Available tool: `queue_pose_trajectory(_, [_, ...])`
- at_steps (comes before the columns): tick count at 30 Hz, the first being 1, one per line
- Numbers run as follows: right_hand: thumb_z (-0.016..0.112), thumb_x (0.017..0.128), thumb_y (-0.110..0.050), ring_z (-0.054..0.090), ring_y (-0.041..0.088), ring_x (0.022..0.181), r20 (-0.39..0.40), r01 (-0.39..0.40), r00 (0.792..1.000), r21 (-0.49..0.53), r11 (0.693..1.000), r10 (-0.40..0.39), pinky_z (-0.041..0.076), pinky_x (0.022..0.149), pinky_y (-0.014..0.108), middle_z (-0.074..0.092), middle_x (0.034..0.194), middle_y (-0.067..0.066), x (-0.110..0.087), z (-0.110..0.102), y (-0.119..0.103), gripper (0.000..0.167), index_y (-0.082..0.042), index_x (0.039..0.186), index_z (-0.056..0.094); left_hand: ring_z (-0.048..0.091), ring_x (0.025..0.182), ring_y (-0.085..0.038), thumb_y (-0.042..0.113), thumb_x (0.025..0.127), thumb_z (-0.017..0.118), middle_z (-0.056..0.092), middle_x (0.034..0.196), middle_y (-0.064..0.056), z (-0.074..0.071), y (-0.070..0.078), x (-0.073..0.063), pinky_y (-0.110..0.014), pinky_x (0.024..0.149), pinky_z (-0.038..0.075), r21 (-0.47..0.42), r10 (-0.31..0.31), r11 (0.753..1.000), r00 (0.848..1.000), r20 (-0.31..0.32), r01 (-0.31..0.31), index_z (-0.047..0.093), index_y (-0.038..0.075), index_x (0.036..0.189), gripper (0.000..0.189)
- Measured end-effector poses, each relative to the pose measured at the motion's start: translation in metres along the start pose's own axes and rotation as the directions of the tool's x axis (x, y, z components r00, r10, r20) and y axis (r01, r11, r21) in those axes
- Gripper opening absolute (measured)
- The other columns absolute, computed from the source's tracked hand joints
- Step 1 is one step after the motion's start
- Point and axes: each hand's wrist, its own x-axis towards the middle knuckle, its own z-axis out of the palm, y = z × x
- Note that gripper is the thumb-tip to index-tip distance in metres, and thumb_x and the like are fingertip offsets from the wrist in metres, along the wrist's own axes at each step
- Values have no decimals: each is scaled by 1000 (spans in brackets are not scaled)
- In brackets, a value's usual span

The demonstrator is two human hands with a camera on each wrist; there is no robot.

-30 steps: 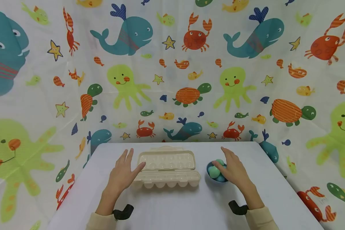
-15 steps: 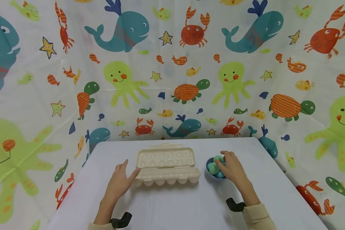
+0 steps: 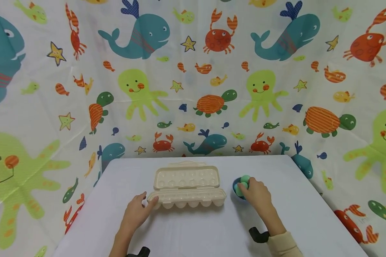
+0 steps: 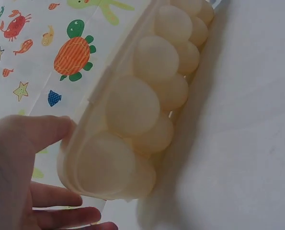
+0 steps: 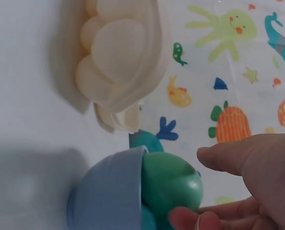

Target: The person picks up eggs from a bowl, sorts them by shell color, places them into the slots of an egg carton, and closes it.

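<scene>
Green, glossy, sat as eggs in a blue bowl, lower right of centre, head view; seemed light, stiff, slippery, best pinched around the middle. Held right hand spread around one; touched cream carton with splayed left hand.

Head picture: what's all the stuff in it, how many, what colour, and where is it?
Table: one, white, at the bottom
Cloth: white with colourful sea animals, behind the table
Egg carton: one, cream, open, on the table
Bowl: one, blue, right of the egg carton
Eggs: several, too covered to count, green and bluish, in the bowl
Wrist pieces: two, black, by the wrists
Sleeve: one, beige, right arm
Left hand: one, at the carton's left end
Right hand: one, at the eggs
</scene>
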Motion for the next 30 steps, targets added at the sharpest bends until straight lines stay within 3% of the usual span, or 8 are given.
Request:
queue_pose_trajectory(6, [65, 91, -44, 56, 25, 62, -38, -34, 999, -30, 999, 33, 44, 48, 35, 60, 72, 13, -3, 11, -8, 53, 8, 100, 59, 68, 94, -23, 62, 92, 60, 69, 122, -22, 8, -4, -5, -33, 69, 56, -103, -42, 994, 999, -33, 38, 60, -4, 133, 78])
queue_pose_trajectory(12, [64, 91, -45, 60, 29, 62, -96, -37, 995, -48, 998, 32, 47, 49, 41, 62, 74, 18, -2, 19, -10, 56, 11, 101, 58, 69, 88, -18, 55, 90, 68, 72, 113, -18, 14, -3, -6, -24, 63, 53, -198, -69, 979, 994, -88, 50, 60, -3, 131, 72])
queue_pose_trajectory(23, [64, 92, -44, 66, 38, 69, -136, -54, 990, -98, 994, 41, 53, 54, 49, 65, 83, 27, -1, 26, -13, 62, 14, 110, 54, 72, 84, -16, 45, 86, 77, 76, 101, -16, 17, -7, -18, -21, 63, 54, -280, -78, 959, 989, -128, 40, 64, -3, 125, 63])
queue_pose_trajectory(30, [65, 92, -41, 65, 39, 67, -153, -41, 988, -105, 994, 24, 53, 53, 49, 64, 81, 28, -1, 27, -14, 60, 15, 109, 53, 75, 94, -27, 38, 85, 79, 75, 105, -23, 23, -11, -23, -24, 71, 61, -346, -85, 937, 988, -129, 36, 62, -7, 127, 63])
